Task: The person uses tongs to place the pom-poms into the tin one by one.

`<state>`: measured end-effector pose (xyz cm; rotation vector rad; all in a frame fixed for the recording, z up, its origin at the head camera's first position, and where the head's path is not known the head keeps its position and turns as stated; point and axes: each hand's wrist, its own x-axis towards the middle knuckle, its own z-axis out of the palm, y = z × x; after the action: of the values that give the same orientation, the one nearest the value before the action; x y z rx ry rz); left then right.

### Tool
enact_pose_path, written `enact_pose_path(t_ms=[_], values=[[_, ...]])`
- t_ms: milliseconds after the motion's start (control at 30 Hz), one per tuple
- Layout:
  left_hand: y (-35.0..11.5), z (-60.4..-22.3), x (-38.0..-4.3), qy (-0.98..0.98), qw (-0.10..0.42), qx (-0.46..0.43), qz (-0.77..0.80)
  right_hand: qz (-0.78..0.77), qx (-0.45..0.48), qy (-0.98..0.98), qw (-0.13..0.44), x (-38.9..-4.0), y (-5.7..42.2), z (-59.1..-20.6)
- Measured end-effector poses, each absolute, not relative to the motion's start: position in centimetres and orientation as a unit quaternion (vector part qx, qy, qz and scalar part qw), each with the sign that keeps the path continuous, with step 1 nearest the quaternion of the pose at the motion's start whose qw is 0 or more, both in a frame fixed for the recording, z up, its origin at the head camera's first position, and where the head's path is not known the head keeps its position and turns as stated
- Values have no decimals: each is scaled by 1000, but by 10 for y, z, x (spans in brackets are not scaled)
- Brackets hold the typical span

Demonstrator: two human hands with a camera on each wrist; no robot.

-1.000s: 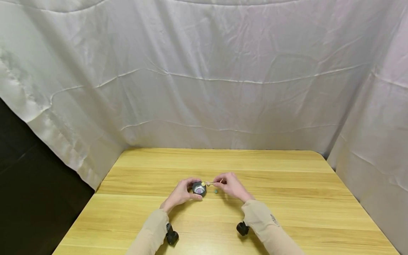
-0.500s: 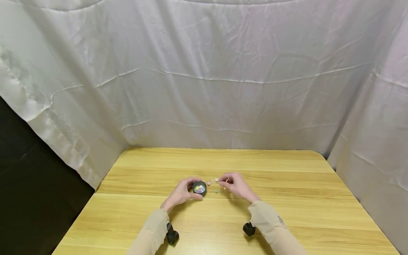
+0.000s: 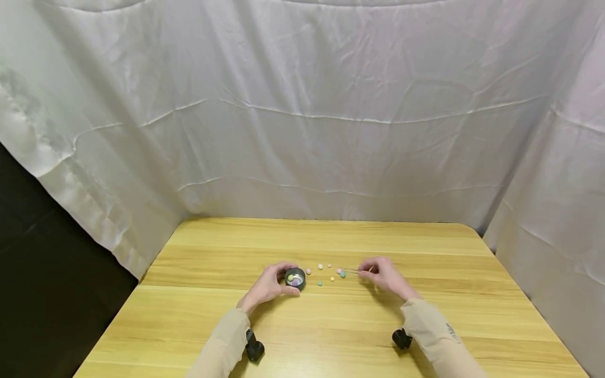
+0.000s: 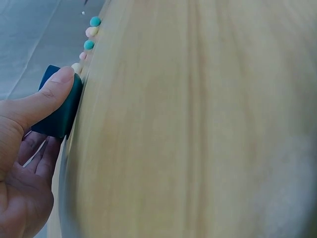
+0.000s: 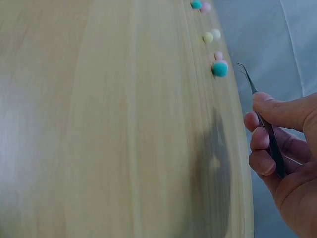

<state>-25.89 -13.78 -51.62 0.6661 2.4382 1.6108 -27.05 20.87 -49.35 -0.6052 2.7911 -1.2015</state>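
My left hand (image 3: pixel 267 287) grips a small dark round dish (image 3: pixel 303 285) from its left side, thumb in front and fingers behind. Inside the dish lie a yellow pom-pom (image 3: pixel 290 277) and something purple (image 3: pixel 295 282). In the left wrist view, the thumb presses on the wall of the dish (image 4: pixel 62 111). My right hand (image 3: pixel 385 275) pinches bent-tip tweezers (image 5: pixel 271 136). Their tips stand slightly apart with nothing between them. In the head view they point left, close beside a teal pom-pom (image 3: pixel 342 274) and a pink pom-pom (image 3: pixel 338 271).
Between the hands, several more small pom-poms are scattered on the wooden table (image 3: pixel 302 331), among them a white one (image 3: pixel 320 266), a yellow one (image 3: pixel 332 279) and a green one (image 3: pixel 320 283). A pale curtain (image 3: pixel 331 157) hangs behind the table and along its sides.
The yellow pom-pom, held in the tweezers over the dish's rim a second ago, now lies in the dish. My right hand has moved right with the tweezers. My left hand stays put.
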Motion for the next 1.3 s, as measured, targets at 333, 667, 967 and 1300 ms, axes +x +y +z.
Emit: enact_pose_path(t_ms=[333, 667, 967, 1300], values=[[-139, -518, -260, 827, 76, 219, 513, -381, -208, 900, 30, -272, 213, -497], [-139, -520, -261, 828, 71, 221, 510, -376, -207, 903, 26, -274, 212, -498], [-139, -518, -260, 833, 71, 220, 503, -373, -213, 903, 29, -275, 211, -499], [-138, -518, -261, 825, 79, 211, 519, -347, -207, 914, 24, -275, 210, -498]])
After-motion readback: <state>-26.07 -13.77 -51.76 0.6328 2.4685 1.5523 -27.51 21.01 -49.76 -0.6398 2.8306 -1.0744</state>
